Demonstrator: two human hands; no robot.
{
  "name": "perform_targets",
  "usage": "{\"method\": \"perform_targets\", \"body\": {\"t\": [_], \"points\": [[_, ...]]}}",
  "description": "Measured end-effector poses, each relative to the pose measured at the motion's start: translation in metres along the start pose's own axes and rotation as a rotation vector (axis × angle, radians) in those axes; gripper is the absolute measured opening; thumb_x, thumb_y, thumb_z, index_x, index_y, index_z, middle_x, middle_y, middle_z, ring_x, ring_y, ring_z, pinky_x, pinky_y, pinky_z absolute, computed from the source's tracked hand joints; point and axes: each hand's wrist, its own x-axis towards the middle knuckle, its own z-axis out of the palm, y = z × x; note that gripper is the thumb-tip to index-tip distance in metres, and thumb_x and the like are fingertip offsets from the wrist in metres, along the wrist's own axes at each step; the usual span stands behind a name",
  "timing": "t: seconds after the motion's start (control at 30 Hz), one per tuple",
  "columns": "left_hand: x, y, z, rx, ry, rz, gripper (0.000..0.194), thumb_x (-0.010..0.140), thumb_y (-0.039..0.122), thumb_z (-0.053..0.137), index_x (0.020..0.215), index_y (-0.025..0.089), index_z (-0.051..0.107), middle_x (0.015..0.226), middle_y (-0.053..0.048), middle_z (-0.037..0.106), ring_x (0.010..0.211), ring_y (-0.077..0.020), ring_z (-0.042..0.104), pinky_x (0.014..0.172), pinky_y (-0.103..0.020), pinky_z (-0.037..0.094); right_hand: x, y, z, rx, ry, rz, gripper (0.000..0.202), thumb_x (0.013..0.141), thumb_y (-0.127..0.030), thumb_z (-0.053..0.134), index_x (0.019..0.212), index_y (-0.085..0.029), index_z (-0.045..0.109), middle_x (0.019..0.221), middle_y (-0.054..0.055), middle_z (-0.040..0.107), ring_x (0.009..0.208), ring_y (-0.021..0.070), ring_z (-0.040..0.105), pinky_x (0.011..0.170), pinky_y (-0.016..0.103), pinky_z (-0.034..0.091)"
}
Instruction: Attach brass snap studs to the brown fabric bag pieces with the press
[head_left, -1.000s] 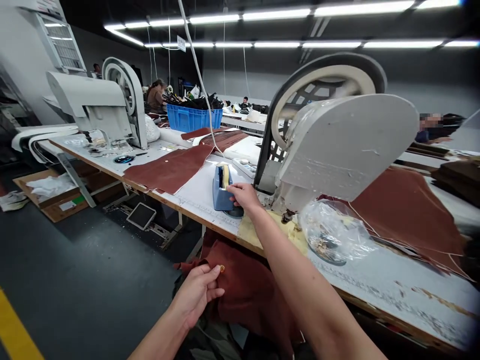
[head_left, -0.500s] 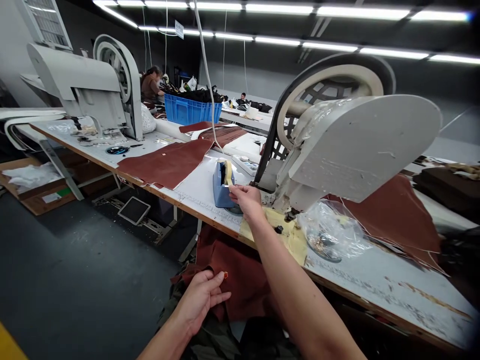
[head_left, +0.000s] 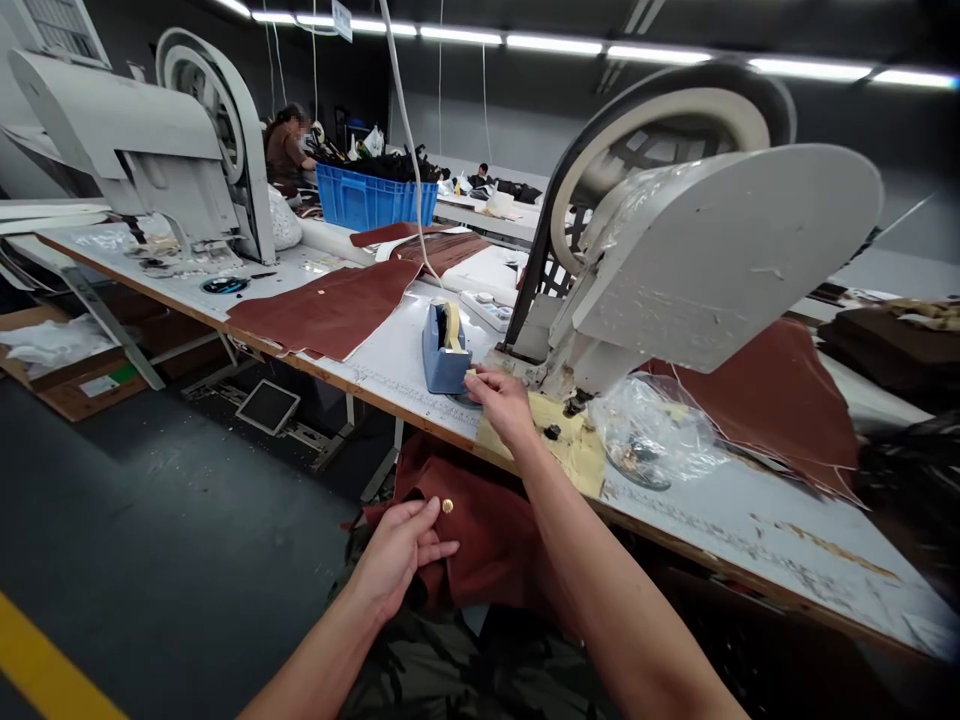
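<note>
My left hand (head_left: 401, 555) is held over the lap, thumb and forefinger pinched together, the other fingers loosely curled. At its fingertips shows a small round gold metal button (head_left: 448, 506). Behind and below it hangs a reddish-brown leather piece (head_left: 487, 540). My right hand (head_left: 502, 402) reaches to the table edge and pinches a small piece of pale yellow tape (head_left: 471, 373). Just left of those fingers stands a blue tape dispenser (head_left: 445, 372), its yellow roll on top.
To the right stands a large grey machine (head_left: 720, 260) with a spoked wheel. A plastic bag (head_left: 652, 425) lies by its base. Brown leather (head_left: 330, 310) covers the table (head_left: 397, 385) to the left. Further back are a blue crate (head_left: 375, 200), a second machine (head_left: 165, 140) and a seated person.
My right hand has shifted slightly down and away from the dispenser, with tape in its fingers. My left hand has risen a little; the button now shows gold instead of orange.
</note>
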Motion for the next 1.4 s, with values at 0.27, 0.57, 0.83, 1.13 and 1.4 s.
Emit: {"method": "perform_targets", "body": {"t": [0.27,0.57,0.83,1.13,1.4], "points": [[-0.017,0.019,0.009,0.181,-0.112,0.088,0.036,0.082,0.049,0.074,0.082,0.013,0.069,0.068,0.003,0.053,0.066,-0.0082,0.054,0.078,-0.031,0.062,-0.139,0.009,-0.030,-0.106,-0.534,-0.043,0.038,0.092,-0.051,0.059,0.081,-0.017,0.070,0.074,0.001,0.066,0.064,0.0116,0.056,0.062,0.023,0.046],[-0.026,0.008,0.025,0.378,-0.143,0.182,0.038,0.084,0.052,0.070,0.075,0.015,0.069,0.073,0.001,0.061,0.075,-0.0115,0.059,0.078,-0.029,0.059,-0.155,0.010,-0.045,-0.271,-0.499,-0.150,0.037,0.096,-0.045,0.055,0.078,-0.017,0.072,0.075,0.000,0.069,0.070,0.0125,0.059,0.066,0.023,0.042],[-0.025,0.008,0.022,0.440,-0.151,0.218,0.035,0.087,0.050,0.067,0.082,0.015,0.071,0.081,0.000,0.065,0.085,-0.0143,0.064,0.082,-0.030,0.060,-0.156,0.010,-0.045,-0.306,-0.482,-0.190,0.035,0.097,-0.039,0.053,0.077,-0.018,0.071,0.072,-0.001,0.068,0.067,0.0115,0.057,0.064,0.023,0.039],[-0.022,0.004,0.020,0.479,-0.121,0.229,0.032,0.084,0.048,0.071,0.089,0.016,0.072,0.083,0.000,0.069,0.081,-0.0141,0.065,0.077,-0.028,0.060,-0.151,0.019,-0.054,-0.541,-0.314,-0.041,0.050,0.087,-0.062,0.060,0.063,-0.019,0.070,0.055,-0.001,0.060,0.051,0.0110,0.046,0.053,0.026,0.031],[-0.073,0.020,0.028,1.109,-0.221,0.406,0.038,0.089,0.047,0.061,0.071,0.016,0.071,0.066,-0.002,0.068,0.061,-0.0148,0.060,0.056,-0.022,0.049,-0.194,0.068,-0.116,-0.113,-0.120,0.279,0.070,0.087,-0.066,0.058,0.142,-0.022,0.055,0.141,0.012,0.059,0.126,0.0257,0.057,0.106,0.041,0.043]]}}
